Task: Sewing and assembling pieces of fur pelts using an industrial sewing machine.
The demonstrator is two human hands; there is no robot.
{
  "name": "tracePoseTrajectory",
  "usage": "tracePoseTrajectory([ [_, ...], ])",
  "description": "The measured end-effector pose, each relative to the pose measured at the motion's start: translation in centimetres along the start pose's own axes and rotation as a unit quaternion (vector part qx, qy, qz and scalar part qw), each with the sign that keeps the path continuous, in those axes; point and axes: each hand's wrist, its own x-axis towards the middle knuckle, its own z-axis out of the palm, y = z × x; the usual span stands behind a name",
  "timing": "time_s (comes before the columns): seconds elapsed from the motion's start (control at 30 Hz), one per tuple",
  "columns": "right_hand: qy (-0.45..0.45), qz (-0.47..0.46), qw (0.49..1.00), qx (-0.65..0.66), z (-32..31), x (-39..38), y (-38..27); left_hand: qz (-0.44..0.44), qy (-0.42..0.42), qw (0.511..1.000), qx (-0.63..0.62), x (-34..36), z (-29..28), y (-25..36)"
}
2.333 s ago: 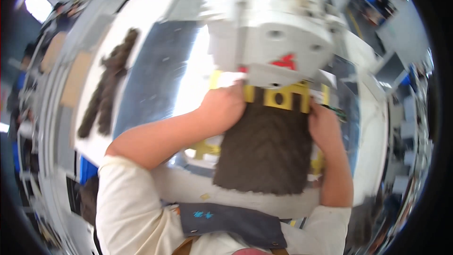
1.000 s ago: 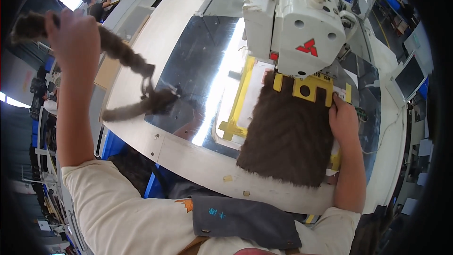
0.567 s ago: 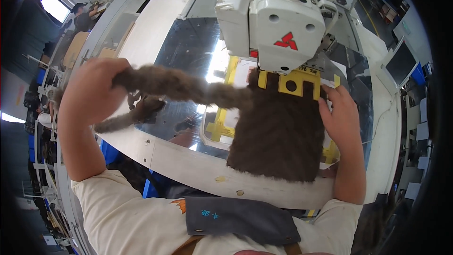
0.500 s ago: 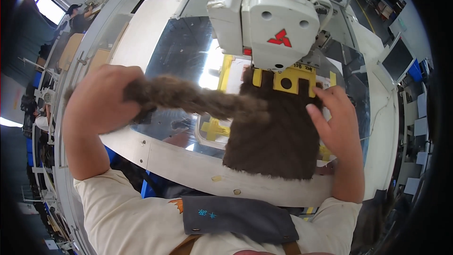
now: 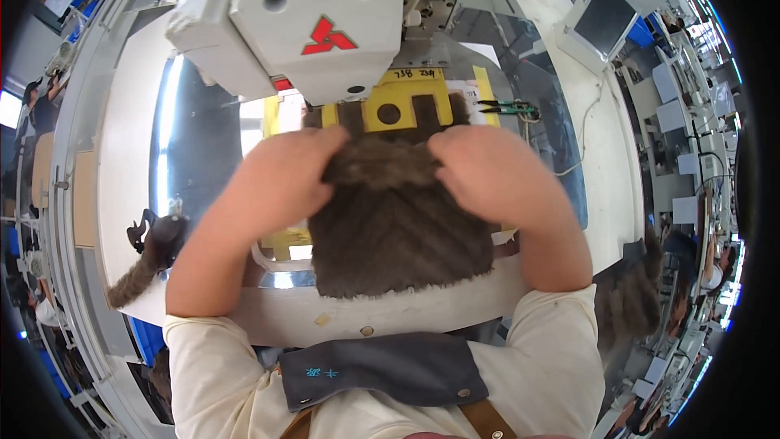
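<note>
Brown fur strip (image 5: 386, 161), held between both hands (image 5: 288, 172) (image 5: 494, 172), over wider fur panel (image 5: 398, 244)

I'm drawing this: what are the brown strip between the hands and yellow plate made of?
Brown strip: probably fur, real or fake I can't tell; it looks dull, fluffy. Yellow plate: maybe plastic or painted metal; it looks flat and smooth, with crisp cut-outs.

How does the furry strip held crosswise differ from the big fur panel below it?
Width: the furry strip is narrow, while the fur panel is broad.
Shape: the strip looks thick and bunched; the panel lies mostly flat.
Position: the strip is held over the panel, whose top part sits under a yellow template.
Both are brown and furry.
</note>
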Motion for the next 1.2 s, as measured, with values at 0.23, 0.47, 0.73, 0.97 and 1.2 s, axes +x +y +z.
tracePoseTrajectory([
  [0.23, -0.151, 0.092, 0.981, -0.08, -0.6, 0.6, 3.0, -0.015, -0.004, 0.979, -0.204, 0.9, -0.5, -2.5],
  [0.47, 0.051, -0.083, 0.982, 0.163, 1.4, 2.7, -0.3, 0.022, 0.137, 0.926, -0.35, 0.6, 2.5, -0.5],
  [0.73, 0.007, -0.07, 0.969, 0.239, 1.9, 3.0, -0.9, 0.113, 0.177, 0.906, -0.368, -0.3, 3.5, -1.6],
  [0.97, 0.034, -0.049, 0.937, 0.346, 2.5, 3.2, -2.1, 0.094, 0.207, 0.819, -0.527, 0.7, 4.5, 0.2],
  [1.2, -0.026, -0.017, 0.909, 0.415, 3.2, 3.2, -2.7, 0.171, 0.154, 0.843, -0.485, 0.4, 4.3, -0.6],
])
